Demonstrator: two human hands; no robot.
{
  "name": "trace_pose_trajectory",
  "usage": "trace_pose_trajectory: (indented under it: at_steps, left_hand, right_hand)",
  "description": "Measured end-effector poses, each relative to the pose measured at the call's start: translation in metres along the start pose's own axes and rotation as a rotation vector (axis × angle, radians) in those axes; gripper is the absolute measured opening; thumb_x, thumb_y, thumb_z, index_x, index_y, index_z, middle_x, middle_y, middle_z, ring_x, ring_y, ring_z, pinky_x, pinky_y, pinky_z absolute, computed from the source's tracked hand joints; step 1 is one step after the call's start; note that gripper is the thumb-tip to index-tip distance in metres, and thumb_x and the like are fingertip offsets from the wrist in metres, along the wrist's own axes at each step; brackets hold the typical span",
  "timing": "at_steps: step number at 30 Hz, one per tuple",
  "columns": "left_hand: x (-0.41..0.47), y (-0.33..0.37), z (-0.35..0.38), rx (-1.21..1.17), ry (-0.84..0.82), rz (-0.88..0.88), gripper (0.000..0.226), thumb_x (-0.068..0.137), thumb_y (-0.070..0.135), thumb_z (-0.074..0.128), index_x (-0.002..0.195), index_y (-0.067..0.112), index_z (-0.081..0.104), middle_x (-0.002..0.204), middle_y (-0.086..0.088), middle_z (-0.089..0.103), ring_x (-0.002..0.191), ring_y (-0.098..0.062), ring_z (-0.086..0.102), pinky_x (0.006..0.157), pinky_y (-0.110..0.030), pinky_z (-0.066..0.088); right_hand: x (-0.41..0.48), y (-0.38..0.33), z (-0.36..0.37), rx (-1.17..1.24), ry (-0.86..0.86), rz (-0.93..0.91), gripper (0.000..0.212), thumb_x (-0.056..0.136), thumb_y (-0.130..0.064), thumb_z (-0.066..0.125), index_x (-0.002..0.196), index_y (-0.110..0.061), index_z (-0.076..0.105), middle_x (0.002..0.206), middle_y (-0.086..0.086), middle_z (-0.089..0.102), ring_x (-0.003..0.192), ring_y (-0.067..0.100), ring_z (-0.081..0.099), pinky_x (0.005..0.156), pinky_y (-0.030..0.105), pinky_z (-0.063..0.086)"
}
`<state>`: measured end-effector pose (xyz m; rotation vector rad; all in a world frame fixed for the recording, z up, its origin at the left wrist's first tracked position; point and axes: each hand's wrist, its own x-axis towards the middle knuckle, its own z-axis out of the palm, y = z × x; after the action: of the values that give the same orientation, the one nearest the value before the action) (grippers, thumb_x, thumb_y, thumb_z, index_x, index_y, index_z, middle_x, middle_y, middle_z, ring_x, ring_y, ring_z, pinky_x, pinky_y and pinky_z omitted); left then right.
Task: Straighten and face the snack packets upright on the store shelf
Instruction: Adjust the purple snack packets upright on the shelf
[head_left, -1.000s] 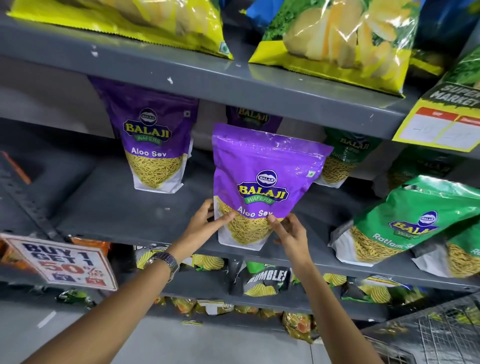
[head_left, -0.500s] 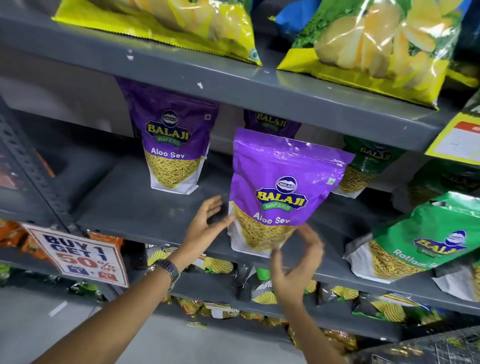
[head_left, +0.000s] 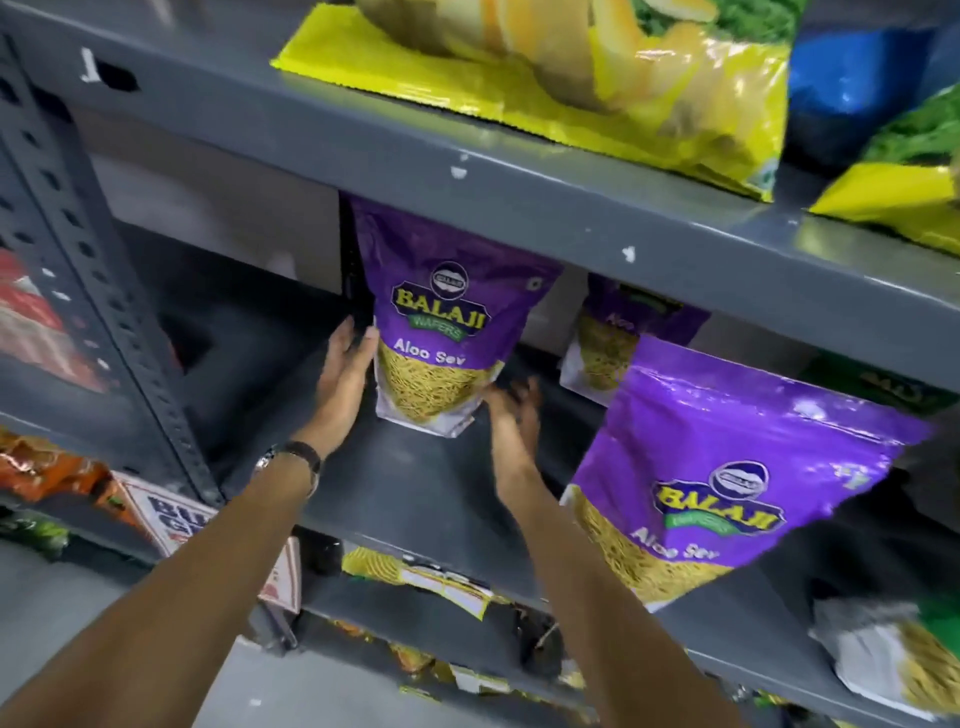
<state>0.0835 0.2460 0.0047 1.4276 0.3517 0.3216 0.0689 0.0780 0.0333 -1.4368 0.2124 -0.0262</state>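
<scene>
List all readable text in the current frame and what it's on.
"BALAJI WAFERS" and "Aloo Sev": back purple pouch, between the left hand and right hand.
"BALAJI" and "Aloo Sev": front purple pouch; the green band under the logo is too blurred.
Third purple pouch: print blurred, unreadable.
Promo sign: only a partial "B" shows behind the left arm.
Yellow chip bags: no readable text.

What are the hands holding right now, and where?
The left hand and right hand flank the lower sides of the purple Aloo Sev packet; whether they actually grip it cannot be told.
</scene>
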Motion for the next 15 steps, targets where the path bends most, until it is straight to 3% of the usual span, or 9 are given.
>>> trace_pose_trajectory:
  at_steps: [1, 3, 5, 7, 10, 15]
  left_hand:
    - [0.001, 0.0, 0.004, 0.013, -0.065, -0.016, 0.06, 0.083, 0.062, 0.051, 0.136, 0.039, 0.038, 0.136, 0.013, 0.049, 0.128, -0.015, 0.048, 0.102, -0.04, 0.041]
    - [0.008, -0.005, 0.004, 0.054, -0.145, -0.034, 0.049, 0.07, 0.077, 0.052, 0.115, 0.056, 0.047, 0.123, 0.02, 0.058, 0.12, -0.014, 0.055, 0.103, -0.047, 0.043]
    - [0.009, -0.005, 0.005, 0.042, -0.163, -0.007, 0.051, 0.061, 0.083, 0.053, 0.106, 0.057, 0.051, 0.117, 0.02, 0.061, 0.115, -0.013, 0.059, 0.102, -0.05, 0.044]
    - [0.006, -0.001, 0.008, 0.04, -0.156, 0.011, 0.062, 0.061, 0.083, 0.053, 0.112, 0.048, 0.049, 0.115, 0.019, 0.061, 0.113, -0.011, 0.059, 0.101, -0.05, 0.045]
    - [0.001, 0.009, 0.008, 0.052, -0.165, 0.036, 0.063, 0.067, 0.076, 0.051, 0.118, 0.04, 0.046, 0.111, 0.02, 0.059, 0.106, -0.005, 0.059, 0.098, -0.044, 0.048]
    - [-0.022, 0.008, -0.004, 0.058, -0.163, 0.034, 0.063, 0.068, 0.072, 0.052, 0.118, 0.035, 0.05, 0.113, 0.012, 0.061, 0.106, -0.006, 0.059, 0.086, -0.038, 0.054]
  right_hand:
    - [0.007, -0.006, -0.004, -0.044, -0.025, -0.041, 0.061, 0.086, -0.017, 0.061, 0.139, -0.012, 0.033, 0.137, 0.012, 0.044, 0.124, 0.018, 0.042, 0.099, 0.022, 0.04]
    - [0.027, -0.004, -0.011, -0.192, -0.073, -0.144, 0.03, 0.079, -0.034, 0.058, 0.108, -0.029, 0.055, 0.129, 0.017, 0.053, 0.12, 0.025, 0.049, 0.108, 0.044, 0.037]
    - [0.043, 0.003, -0.015, -0.188, -0.1, -0.108, 0.021, 0.074, -0.043, 0.057, 0.093, -0.035, 0.057, 0.115, 0.006, 0.061, 0.113, 0.024, 0.055, 0.106, 0.053, 0.037]
    - [0.041, -0.006, -0.013, -0.138, -0.133, -0.041, 0.03, 0.077, -0.041, 0.057, 0.106, -0.033, 0.056, 0.112, -0.002, 0.061, 0.111, 0.021, 0.058, 0.105, 0.051, 0.041]
    - [0.034, -0.013, -0.009, -0.057, -0.172, -0.057, 0.031, 0.093, -0.021, 0.05, 0.123, -0.013, 0.049, 0.103, -0.003, 0.061, 0.091, 0.011, 0.061, 0.095, 0.043, 0.049]
    - [0.006, -0.005, -0.016, -0.04, -0.168, -0.116, 0.008, 0.094, -0.019, 0.049, 0.099, -0.024, 0.052, 0.092, -0.011, 0.064, 0.082, 0.001, 0.062, 0.091, 0.039, 0.048]
